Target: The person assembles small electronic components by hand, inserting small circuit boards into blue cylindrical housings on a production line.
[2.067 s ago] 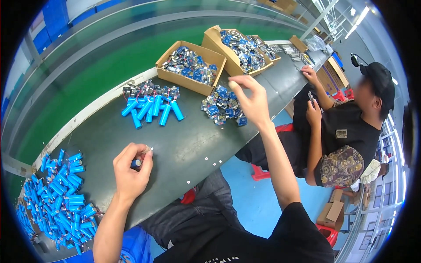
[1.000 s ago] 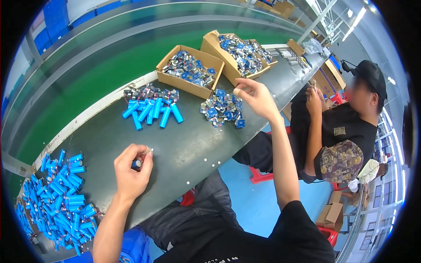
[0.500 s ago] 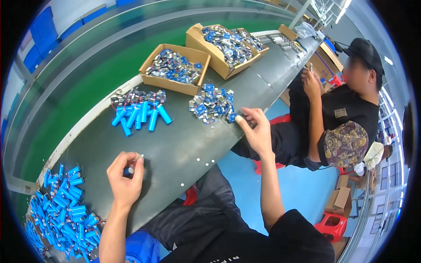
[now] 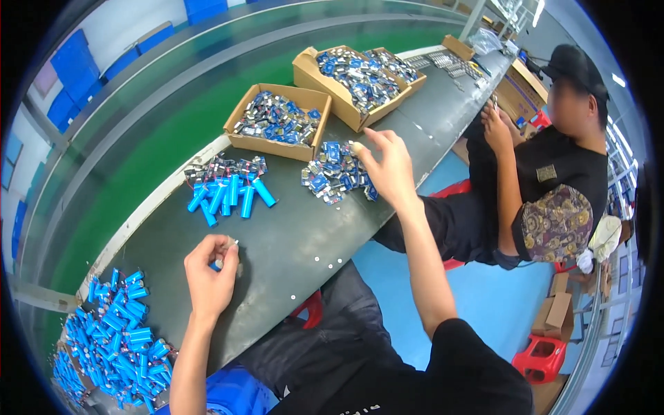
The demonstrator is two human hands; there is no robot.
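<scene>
My left hand (image 4: 211, 277) is closed above the dark work surface, its thumb and fingers curled round a small blue part (image 4: 216, 265). Most of that part is hidden in the hand, and a pale, shiny tip shows at the fingertips. My right hand (image 4: 389, 169) hovers at the right side of a loose pile of small blue circuit boards with silver connectors (image 4: 330, 176). Its thumb and index finger are apart, with nothing visible between them. Left of that pile lies a group of blue cylindrical batteries (image 4: 225, 197) wired to small boards.
Cardboard boxes of circuit boards (image 4: 238, 140) (image 4: 360, 123) stand along the far edge. A large heap of blue batteries (image 4: 128, 346) covers the near left. Several white dots (image 4: 317, 259) mark the bench's front edge. At the right sits a co-worker (image 4: 553, 166); a red stool (image 4: 539, 358) stands behind.
My right hand has moved from the near right edge of the board pile up and farther over its right side. The left hand keeps its grip. The whole view has shifted slightly.
</scene>
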